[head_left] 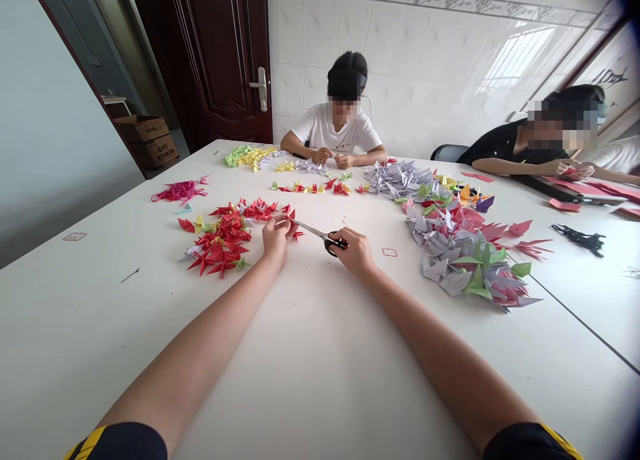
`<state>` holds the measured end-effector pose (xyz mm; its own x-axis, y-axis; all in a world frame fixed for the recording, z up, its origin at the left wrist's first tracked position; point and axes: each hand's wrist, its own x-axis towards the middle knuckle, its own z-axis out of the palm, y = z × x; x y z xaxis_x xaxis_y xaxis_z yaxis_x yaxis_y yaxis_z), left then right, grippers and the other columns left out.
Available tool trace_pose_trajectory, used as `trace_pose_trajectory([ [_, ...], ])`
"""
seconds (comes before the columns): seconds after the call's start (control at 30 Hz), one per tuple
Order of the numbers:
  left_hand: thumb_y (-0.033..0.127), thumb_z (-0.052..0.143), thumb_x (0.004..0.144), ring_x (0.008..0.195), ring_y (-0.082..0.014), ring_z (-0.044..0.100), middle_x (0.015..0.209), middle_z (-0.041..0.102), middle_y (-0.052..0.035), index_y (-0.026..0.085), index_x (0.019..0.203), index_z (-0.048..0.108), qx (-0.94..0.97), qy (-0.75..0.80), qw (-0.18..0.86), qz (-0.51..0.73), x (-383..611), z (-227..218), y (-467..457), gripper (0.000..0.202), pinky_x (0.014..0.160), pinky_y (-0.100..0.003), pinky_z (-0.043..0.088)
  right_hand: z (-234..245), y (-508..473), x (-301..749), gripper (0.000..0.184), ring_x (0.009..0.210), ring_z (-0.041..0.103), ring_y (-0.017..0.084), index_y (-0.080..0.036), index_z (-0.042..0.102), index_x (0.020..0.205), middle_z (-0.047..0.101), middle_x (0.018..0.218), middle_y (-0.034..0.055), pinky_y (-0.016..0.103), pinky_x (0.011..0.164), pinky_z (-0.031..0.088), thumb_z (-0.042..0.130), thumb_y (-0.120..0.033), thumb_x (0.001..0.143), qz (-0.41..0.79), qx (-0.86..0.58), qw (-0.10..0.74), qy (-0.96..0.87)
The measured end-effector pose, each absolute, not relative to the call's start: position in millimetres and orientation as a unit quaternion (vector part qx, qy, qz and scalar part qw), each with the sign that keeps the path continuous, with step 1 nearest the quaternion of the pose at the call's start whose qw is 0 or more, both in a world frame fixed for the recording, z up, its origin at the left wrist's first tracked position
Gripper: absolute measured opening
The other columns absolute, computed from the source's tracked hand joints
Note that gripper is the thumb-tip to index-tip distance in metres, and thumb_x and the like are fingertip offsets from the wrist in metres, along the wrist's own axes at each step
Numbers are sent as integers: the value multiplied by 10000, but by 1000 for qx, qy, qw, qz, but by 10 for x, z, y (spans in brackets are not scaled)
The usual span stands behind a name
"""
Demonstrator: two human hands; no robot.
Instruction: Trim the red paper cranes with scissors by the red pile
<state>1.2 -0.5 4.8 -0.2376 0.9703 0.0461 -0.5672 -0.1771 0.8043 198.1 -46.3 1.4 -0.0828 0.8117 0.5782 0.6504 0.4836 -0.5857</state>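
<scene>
My left hand [276, 239] pinches a small red paper piece [291, 215] at the edge of a heap of red origami cranes [220, 237]. My right hand [357, 252] grips black-handled scissors [323, 237], whose steel blades point left toward the fingers of my left hand. The blade tips stop close to the red paper, and I cannot tell if they touch it. To the right of my right hand lies a large mound of grey, green and red paper cranes [465, 260]. Both hands rest over the white table [310, 380].
Across the table, a seated person's hands [326, 157] work near rows of small cranes [310, 185]. At right, another person's hands [567, 170] rest on pink paper [590, 187]. A strand of pink cranes [180, 191] lies far left, and cardboard boxes [145, 137] stand by the doorway.
</scene>
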Motion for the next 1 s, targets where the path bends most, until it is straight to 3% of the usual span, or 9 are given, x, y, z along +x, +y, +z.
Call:
trace_pose_trajectory([
  [0.53,22,671,663,707,-82,649,709,613,25,175,755,563,243,322,580,707,4,70,10,208,867,-312,558,79,-508,1881,160,581,435,127,-196,697,756,572,626,-15,276,587,381,647,-303,647,207,-526,493,-662],
  [0.77,62,677,667,808,-110,671,784,622,10,183,788,558,320,327,553,696,11,33,5,209,895,-341,539,86,-512,1899,137,623,499,156,-209,669,747,651,710,23,291,587,415,635,-319,673,171,-515,508,-669],
  [1.0,103,674,670,814,-103,631,879,597,-4,184,775,561,370,344,492,710,28,45,-39,174,818,-300,553,70,-494,1985,121,625,520,153,-214,648,792,662,769,29,292,610,430,629,-269,686,106,-481,486,-722],
])
